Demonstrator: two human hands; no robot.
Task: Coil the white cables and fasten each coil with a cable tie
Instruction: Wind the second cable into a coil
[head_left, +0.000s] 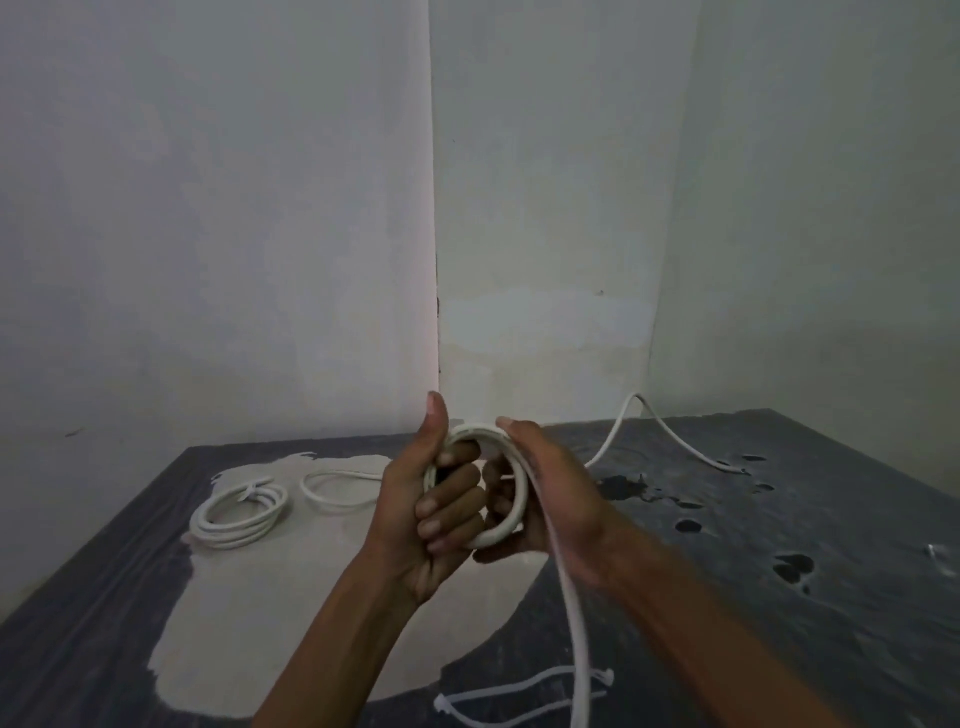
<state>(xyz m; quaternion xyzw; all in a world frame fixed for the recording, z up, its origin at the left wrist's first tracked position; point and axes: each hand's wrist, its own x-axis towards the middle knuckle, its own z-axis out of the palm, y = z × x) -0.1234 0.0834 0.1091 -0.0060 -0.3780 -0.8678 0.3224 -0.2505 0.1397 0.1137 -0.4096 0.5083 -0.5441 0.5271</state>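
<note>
Above the middle of the table, my left hand grips a small coil of white cable, fingers curled through the loop and thumb up. My right hand holds the coil's right side, fingers wrapped round the strands. A free length of this cable hangs from the coil to the bottom edge. On the table at the left lies a finished coil bound with a tie. Beside it lies a loose cable loop. White cable ties lie near the front edge.
The table is dark with a worn pale patch and several holes on the right. Another white cable arches up at the back right near the wall corner. Walls close off the back and right.
</note>
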